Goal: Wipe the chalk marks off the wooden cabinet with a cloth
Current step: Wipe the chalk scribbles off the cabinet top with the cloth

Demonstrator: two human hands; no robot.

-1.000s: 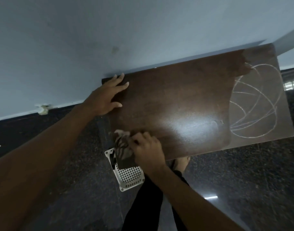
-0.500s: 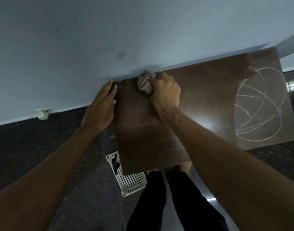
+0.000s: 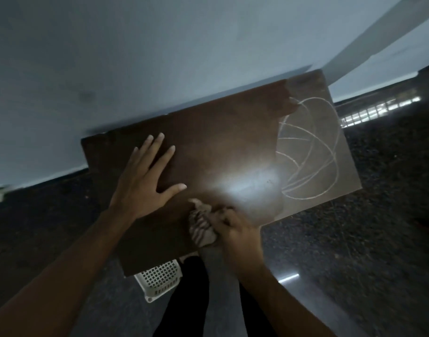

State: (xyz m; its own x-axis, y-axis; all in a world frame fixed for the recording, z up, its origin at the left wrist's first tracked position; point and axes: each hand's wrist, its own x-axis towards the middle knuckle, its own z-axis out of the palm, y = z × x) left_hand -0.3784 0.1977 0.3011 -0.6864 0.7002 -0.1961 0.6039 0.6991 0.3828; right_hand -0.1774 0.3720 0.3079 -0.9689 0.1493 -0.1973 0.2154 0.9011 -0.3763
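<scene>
Head view, looking down on a dark wooden cabinet (image 3: 220, 142) that stands with its far edge against a pale wall (image 3: 159, 57).

Left grip (image 3: 145, 181): a bare hand, fully open. It lies palm down on the left half of the cabinet top with fingers straight and spread and the thumb pointing toward the right end. It holds nothing.

Right grip (image 3: 235, 232): a bare hand, closed round a bunched, striped cloth (image 3: 201, 229). The fingers curl over the bundle and part of it sticks out to the left of the knuckles. Hand and cloth sit at the near edge of the cabinet top, about midway along it, with the cloth touching the wood. The image is blurred here, and finger detail cannot be made out.

Chalk marks (image 3: 310, 152): a large white loop crossed by several curved lines, covering the right end of the cabinet top from near the far edge to near the near edge. The wood around them looks paler and hazier than the darker left and middle parts. The cloth is well apart from these marks. A bright reflection (image 3: 247, 186) lies on the top between the cloth and the marks.

Below the near left corner, a white lattice basket (image 3: 159, 280) stands on the dark speckled floor (image 3: 354, 251), partly under the cabinet. The person's legs in black trousers (image 3: 191, 300) stand just beside it.
</scene>
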